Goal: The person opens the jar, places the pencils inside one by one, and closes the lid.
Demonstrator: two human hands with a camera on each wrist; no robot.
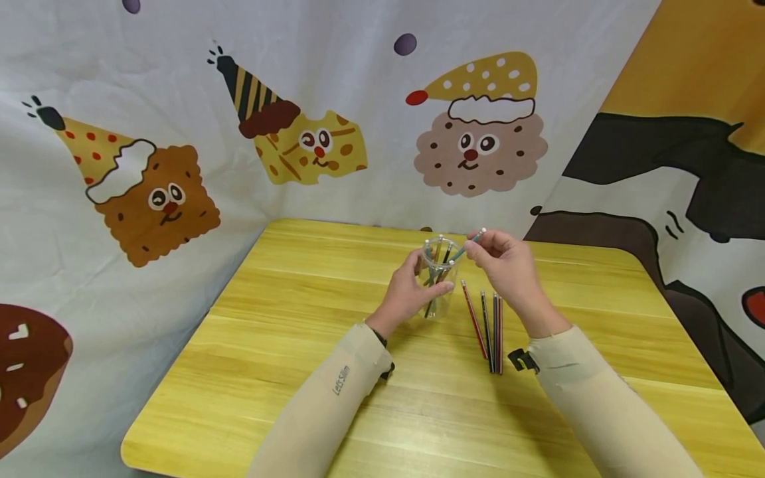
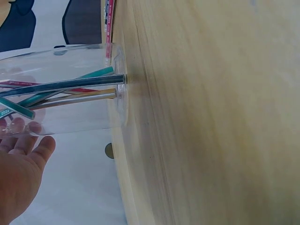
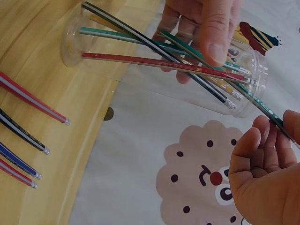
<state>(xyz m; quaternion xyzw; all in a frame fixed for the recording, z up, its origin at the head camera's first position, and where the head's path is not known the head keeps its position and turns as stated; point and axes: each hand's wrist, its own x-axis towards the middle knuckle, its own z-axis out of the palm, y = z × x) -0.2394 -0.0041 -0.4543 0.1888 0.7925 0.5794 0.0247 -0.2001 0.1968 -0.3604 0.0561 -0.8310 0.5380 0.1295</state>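
Right hand point(image 1: 510, 272): your thumb and fingertips pinch a green pencil point(image 3: 265, 110) near its eraser end, at three o'clock from the jar point(image 2: 84, 56), with twelve straight away from you.
Green pencil: it slants through the jar's mouth, its lower end hanging inside, short of the base. Expect it light, stiff and slick-sided, apt to twist in a loose pinch; the upper end looks the best hold, as your knuckles then clear the rim.
Left hand point(image 1: 411, 292): your thumb and fingers curve round the jar's wall from eight o'clock, below the mouth.
Jar: clear, upright or nearly so; whether its base rests on the table point(image 1: 263, 372) or sits just off it, you cannot tell. Glass or plastic is unclear; treat it as smooth and perhaps breakable, best held mid-wall.
Pencils in the jar point(image 3: 154, 64): red, green, black and yellowish ones cross and lean; they crowd the mouth and could catch the held one's lower end.
Loose pencils point(image 1: 487, 335): two red, one black, one blue, at four to five o'clock from the jar; likely to roll if brushed.
Black strap point(image 1: 524, 360): at your right cuff, near those pencils; watch it.
Backdrop point(image 1: 335, 60): printed cloth beyond the table, at twelve.
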